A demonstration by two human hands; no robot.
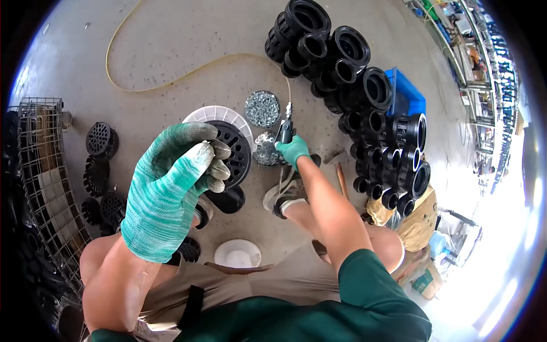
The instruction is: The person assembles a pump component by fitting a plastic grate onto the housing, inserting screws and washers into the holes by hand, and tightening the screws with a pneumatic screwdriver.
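Observation:
Close to the camera, my left hand wears a green knit glove with greyed fingertips. Its thumb and fingers are pinched together; whatever they hold is too small to make out. Behind it, partly hidden, is a round black slotted grate over a white round tub. My right hand, also gloved, is wrapped round a black air-powered driver with a hose running from its top. Beside that hand stand a round container of small metal screws and a second container of metal pieces.
Black pipe fittings stand in rows at the right, near a blue crate. More black grates lie at the left by a wire cage. A white bowl and a wooden-handled hammer are on the floor.

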